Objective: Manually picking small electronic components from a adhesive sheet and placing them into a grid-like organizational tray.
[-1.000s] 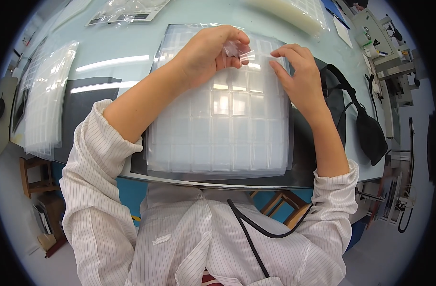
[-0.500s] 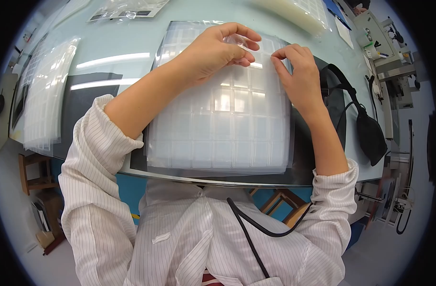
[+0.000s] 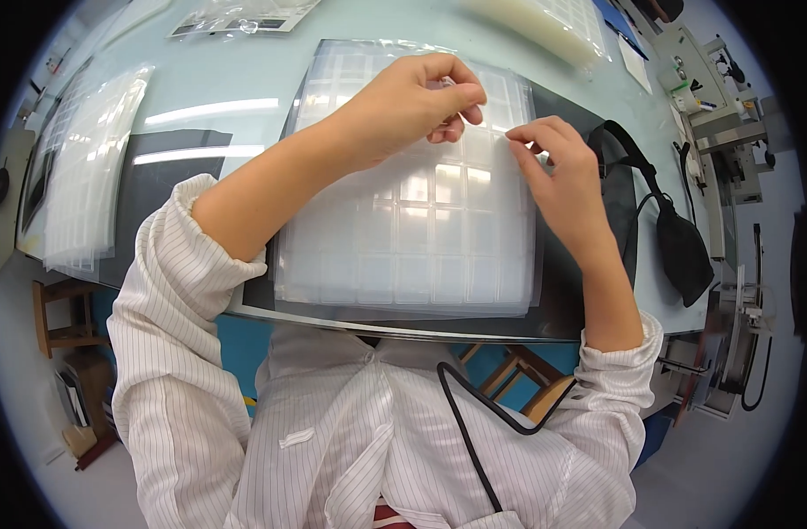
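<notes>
A stack of clear plastic sheets [image 3: 403, 242] with a grid of rectangular pockets lies in front of me. Above its far middle is my left hand [image 3: 425, 97], fingers curled and thumb meeting the index finger. A glint of something clear shows inside those fingers, too faint to make out. Over the stack's right edge, my right hand [image 3: 558, 172] has thumb and index fingertips pinched close together. Whatever lies between them, if anything, is too small to tell. The two hands are a short gap apart.
A dark mat [image 3: 567, 264] lies under the stack on the glass-topped table [image 3: 245, 75]. More pocketed sheets [image 3: 95, 167] lie at the left, and another pile [image 3: 545, 26] at the far right. A black strapped pouch [image 3: 681, 251] sits at the right; a clear packet [image 3: 245, 16] lies far left.
My left hand has come slightly nearer, its fingers curling tighter. My right hand has also dropped toward me along the stack's right edge.
</notes>
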The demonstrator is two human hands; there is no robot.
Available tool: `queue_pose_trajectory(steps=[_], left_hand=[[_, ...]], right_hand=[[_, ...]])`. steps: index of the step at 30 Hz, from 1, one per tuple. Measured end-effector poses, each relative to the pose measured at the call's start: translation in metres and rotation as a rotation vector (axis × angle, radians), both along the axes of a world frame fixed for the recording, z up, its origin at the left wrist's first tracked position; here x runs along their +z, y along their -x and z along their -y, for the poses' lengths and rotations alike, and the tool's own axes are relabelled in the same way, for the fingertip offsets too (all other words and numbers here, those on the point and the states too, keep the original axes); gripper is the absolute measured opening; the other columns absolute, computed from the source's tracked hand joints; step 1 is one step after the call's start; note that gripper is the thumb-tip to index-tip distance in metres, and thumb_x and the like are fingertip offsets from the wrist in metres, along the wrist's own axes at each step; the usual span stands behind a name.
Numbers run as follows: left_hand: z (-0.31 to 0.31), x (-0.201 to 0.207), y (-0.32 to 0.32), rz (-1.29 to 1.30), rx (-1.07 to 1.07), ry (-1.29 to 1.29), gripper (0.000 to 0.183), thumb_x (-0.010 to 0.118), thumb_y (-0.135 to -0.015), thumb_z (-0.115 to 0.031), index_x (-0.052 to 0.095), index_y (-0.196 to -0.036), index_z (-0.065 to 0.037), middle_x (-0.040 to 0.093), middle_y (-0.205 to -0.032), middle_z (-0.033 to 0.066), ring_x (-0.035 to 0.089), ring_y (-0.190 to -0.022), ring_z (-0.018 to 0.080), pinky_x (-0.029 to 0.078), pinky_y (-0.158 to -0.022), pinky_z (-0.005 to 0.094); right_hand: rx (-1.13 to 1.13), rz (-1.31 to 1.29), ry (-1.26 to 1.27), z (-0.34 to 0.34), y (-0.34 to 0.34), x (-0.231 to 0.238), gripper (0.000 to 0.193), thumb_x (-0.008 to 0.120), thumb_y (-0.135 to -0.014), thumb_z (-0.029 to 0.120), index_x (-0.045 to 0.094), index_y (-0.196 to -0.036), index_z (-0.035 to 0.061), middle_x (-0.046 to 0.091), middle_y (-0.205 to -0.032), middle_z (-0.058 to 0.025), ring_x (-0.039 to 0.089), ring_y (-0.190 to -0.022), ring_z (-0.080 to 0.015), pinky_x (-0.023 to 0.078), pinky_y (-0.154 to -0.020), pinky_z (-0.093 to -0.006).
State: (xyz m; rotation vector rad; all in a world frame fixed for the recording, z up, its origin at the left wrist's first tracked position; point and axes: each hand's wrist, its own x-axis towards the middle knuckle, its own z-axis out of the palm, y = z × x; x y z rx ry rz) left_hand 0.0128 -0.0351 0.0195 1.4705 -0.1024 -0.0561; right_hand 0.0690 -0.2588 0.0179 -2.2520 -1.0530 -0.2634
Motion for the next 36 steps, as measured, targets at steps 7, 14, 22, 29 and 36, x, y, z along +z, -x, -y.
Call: queue_pose_trajectory(steps=[7,14,22,29,36], left_hand=[[-0.002,-0.007,0.003,-0.026,0.082,0.002,0.017,0.059,-0.101,-0.017,0.063,-0.111,-0.004,0.059,-0.083,-0.0019,0.050,-0.069,0.0036,0.039,-0.061,0.0197],[-0.004,-0.010,0.000,-0.003,0.079,-0.014,0.015,0.064,-0.097,-0.021,0.063,-0.103,-0.008,0.056,-0.079,-0.0042,0.049,-0.067,0.0030,0.036,-0.061,0.0189],[0.003,-0.004,-0.002,0.041,0.036,-0.068,0.034,0.078,-0.089,-0.041,0.062,-0.089,-0.011,0.054,-0.075,-0.0045,0.046,-0.065,0.0043,0.035,-0.058,0.0199],[0.017,0.001,0.011,0.119,-0.159,-0.261,0.030,0.074,-0.094,-0.036,0.062,-0.091,-0.008,0.053,-0.072,-0.0031,0.044,-0.064,0.0055,0.035,-0.058,0.0209],[0.006,-0.008,0.015,0.043,0.026,-0.109,0.022,0.069,-0.098,-0.027,0.058,-0.094,-0.007,0.056,-0.073,-0.0018,0.049,-0.064,0.0049,0.039,-0.057,0.0213]], right_hand=[[0.048,0.148,0.106,0.002,0.000,0.001,0.010,0.070,-0.088,0.003,0.069,-0.097,0.0000,0.066,-0.094,-0.0091,0.064,-0.088,-0.0243,0.051,-0.079,-0.0336],[0.082,0.205,0.116,0.001,-0.003,0.000,0.011,0.070,-0.087,0.005,0.068,-0.096,0.0009,0.066,-0.097,-0.0087,0.062,-0.095,-0.0247,0.050,-0.083,-0.0349],[0.106,0.133,0.041,-0.001,0.002,0.009,0.012,0.070,-0.089,0.005,0.066,-0.099,0.0004,0.063,-0.095,-0.0036,0.059,-0.088,-0.0169,0.047,-0.081,-0.0287],[0.042,-0.242,-0.138,0.009,0.014,0.019,0.007,0.066,-0.094,0.004,0.066,-0.099,-0.0002,0.060,-0.091,0.0018,0.053,-0.081,-0.0055,0.043,-0.073,-0.0209],[0.122,0.159,0.082,0.015,0.030,0.003,0.012,0.072,-0.084,-0.001,0.068,-0.095,-0.0012,0.065,-0.093,-0.0097,0.064,-0.083,-0.0229,0.052,-0.076,-0.0319]])
